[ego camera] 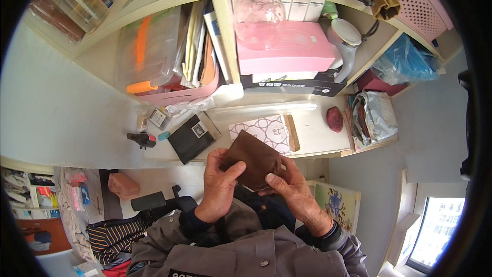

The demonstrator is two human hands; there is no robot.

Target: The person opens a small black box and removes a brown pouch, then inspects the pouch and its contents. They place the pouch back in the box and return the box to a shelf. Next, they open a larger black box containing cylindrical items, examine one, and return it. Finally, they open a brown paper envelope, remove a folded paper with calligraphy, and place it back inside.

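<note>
A brown wallet-like piece, perhaps leather (251,159), is held up in front of my chest, near the desk's front edge. My left hand (221,184) grips its left side with the thumb on top. On its right side, my right hand (294,192) pinches the lower corner, thumb also on top. The fingers underneath are partly hidden. Just behind it lies a white box with a purple looped pattern (259,130), with a brown cardboard strip (292,132) at its right end. A flat black pouch with a white label (192,138) lies to the left on the desk.
A small dark bottle (142,139) and a blue eraser-like block (163,136) are at the desk's left. A dark red oval object (334,119) lies right. Shelves above hold a pink box (284,46) and a clear plastic case (153,50). A chair armrest (148,201) stands lower left.
</note>
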